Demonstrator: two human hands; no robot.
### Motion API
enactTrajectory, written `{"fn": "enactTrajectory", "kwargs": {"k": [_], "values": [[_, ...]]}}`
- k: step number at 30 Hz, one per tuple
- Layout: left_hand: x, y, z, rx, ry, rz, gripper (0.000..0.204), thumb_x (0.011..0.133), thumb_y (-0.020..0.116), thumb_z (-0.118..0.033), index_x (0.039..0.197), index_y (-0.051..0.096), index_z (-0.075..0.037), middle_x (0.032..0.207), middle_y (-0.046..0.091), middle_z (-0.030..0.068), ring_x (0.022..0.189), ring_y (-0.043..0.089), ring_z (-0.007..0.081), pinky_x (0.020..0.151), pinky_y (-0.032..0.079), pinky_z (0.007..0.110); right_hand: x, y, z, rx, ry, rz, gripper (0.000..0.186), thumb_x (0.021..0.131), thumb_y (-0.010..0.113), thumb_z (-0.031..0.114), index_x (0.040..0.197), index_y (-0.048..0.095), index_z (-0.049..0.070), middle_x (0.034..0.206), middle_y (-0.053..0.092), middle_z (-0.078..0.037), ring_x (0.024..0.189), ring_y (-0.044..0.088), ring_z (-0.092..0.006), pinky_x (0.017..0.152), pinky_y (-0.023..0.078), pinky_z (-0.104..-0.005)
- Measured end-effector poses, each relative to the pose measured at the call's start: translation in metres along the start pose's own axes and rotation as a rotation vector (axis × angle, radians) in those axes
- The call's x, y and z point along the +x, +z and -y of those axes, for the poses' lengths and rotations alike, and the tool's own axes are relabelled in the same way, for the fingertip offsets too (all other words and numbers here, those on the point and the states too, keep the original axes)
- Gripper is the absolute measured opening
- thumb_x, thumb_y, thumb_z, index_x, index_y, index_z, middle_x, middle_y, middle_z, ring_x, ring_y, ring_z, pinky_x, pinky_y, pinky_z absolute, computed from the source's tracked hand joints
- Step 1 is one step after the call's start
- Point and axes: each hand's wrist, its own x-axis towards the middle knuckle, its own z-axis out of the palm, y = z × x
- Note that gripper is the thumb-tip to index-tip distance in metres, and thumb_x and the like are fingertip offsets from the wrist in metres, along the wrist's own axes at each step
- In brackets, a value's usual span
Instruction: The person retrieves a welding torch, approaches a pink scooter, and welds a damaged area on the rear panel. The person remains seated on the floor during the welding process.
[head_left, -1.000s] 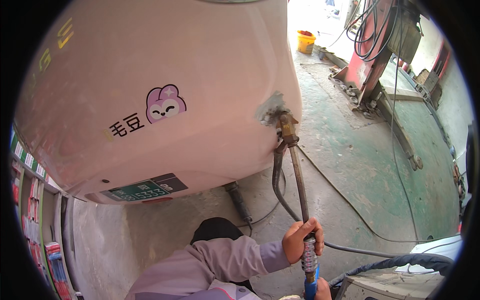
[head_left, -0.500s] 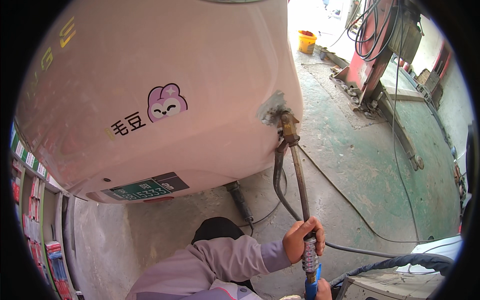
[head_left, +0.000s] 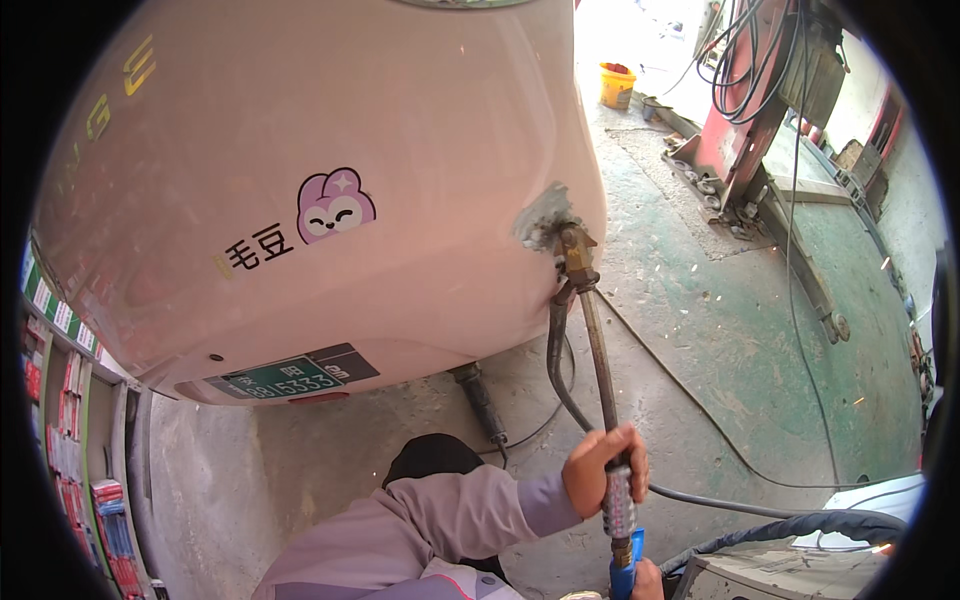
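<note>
A slide-hammer dent puller (head_left: 600, 360) reaches up to the car's pink rear body panel (head_left: 430, 130). Its brass-coloured head (head_left: 574, 252) meets the panel beside a bare grey metal patch (head_left: 545, 212) at the right corner; the exact contact is hidden. My left hand (head_left: 597, 470) is wrapped round the tool just at the ridged metal sliding weight (head_left: 619, 510). Lower down, my right hand (head_left: 648, 582) grips the blue handle (head_left: 622, 580), partly cut off by the picture's edge. A thick dark cable (head_left: 556, 370) runs from the head down behind my left hand.
Under the bumper lies a dark power tool (head_left: 480, 402) with a cord. A grey machine (head_left: 770, 575) stands at lower right. Farther off are a red lift post (head_left: 735, 130) with coiled cables and a yellow bucket (head_left: 617, 90). Shelves (head_left: 70, 440) line the left. Cables cross the floor.
My left hand and the sliding weight have shifted slightly up the rod, toward the head. Small bright sparks now show in the air. The head keeps its place at the panel.
</note>
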Motion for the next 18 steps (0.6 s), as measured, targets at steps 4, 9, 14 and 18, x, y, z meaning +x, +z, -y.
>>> {"fn": "enactTrajectory", "kwargs": {"k": [4,9,14,18], "values": [[0.025,0.006,-0.044,-0.008,0.000,-0.045,0.048,0.103,0.043,-0.047,0.082,0.055,-0.006,0.069,0.058,0.0112,0.062,0.061,0.0247,0.063,0.052,0.041,-0.001,0.000,-0.001,-0.078,-0.012,0.017,0.014,0.096,0.044,0.010,0.094,0.056,0.003,0.087,0.058,-0.020,0.078,0.058,-0.0377,0.068,0.046,-0.0467],[0.011,0.014,-0.021,0.396,0.155,0.004,0.039,0.102,0.046,-0.036,0.080,0.054,-0.005,0.067,0.058,0.0105,0.060,0.058,0.0222,0.061,0.050,0.038,-0.001,0.000,-0.002,-0.042,-0.010,0.009,0.014,0.096,0.044,0.008,0.095,0.056,0.002,0.085,0.059,-0.019,0.076,0.058,-0.0371,0.067,0.047,-0.0466],[-0.019,0.009,0.027,0.091,-0.025,-0.164,0.032,0.100,0.046,-0.023,0.075,0.052,-0.004,0.063,0.055,0.0102,0.058,0.056,0.0218,0.060,0.049,0.037,0.002,-0.004,0.014,-0.096,-0.081,0.016,0.014,0.096,0.044,0.010,0.096,0.056,0.002,0.087,0.060,-0.022,0.078,0.059,-0.0398,0.068,0.047,-0.0471],[-0.004,0.015,-0.001,0.146,-0.076,-0.104,0.037,0.101,0.046,-0.028,0.073,0.052,-0.004,0.063,0.055,0.0101,0.058,0.056,0.0220,0.061,0.049,0.038,0.005,-0.008,0.025,0.015,-0.030,-0.005,0.013,0.093,0.047,0.008,0.098,0.057,0.001,0.090,0.059,-0.025,0.082,0.057,-0.0447,0.071,0.046,-0.0495]]}}
